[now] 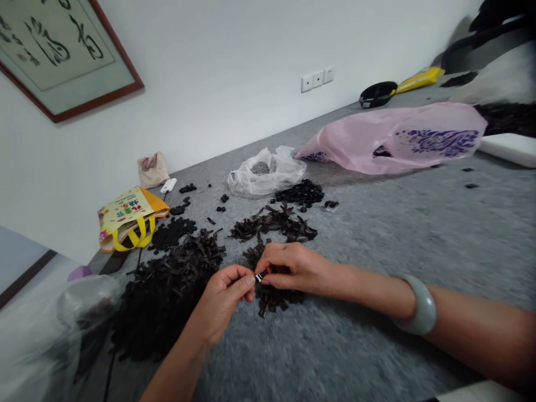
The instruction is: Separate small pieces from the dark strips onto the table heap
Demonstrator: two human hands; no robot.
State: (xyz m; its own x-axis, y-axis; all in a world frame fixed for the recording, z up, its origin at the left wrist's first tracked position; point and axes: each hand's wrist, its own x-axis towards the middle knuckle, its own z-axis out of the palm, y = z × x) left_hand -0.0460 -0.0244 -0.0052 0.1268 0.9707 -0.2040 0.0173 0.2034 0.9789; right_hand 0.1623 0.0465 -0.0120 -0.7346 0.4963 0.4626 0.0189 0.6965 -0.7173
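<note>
My left hand [230, 297] and my right hand [293, 267] meet fingertip to fingertip over the grey surface. Pinched between them is a small black strip [260, 275] with a bright, shiny spot; its exact kind is too small to make out. Under and behind my right hand lies a pile of short dark strips [272, 300], partly hidden by the fingers. Another loose heap of dark strips [278, 221] is just beyond. To the left of my left hand spreads a large mound of black pieces [167, 290]. A pale green bangle [419, 306] circles my right wrist.
Small round black pieces [299, 192] lie beside a clear plastic bag [266, 172]. A pink bag [355, 137] stretches along the back right, near a black round dish [378, 94]. At left are a yellow-handled bag [128, 215] and clear plastic wrapping [46, 335]. A wall [226, 67] bounds the back.
</note>
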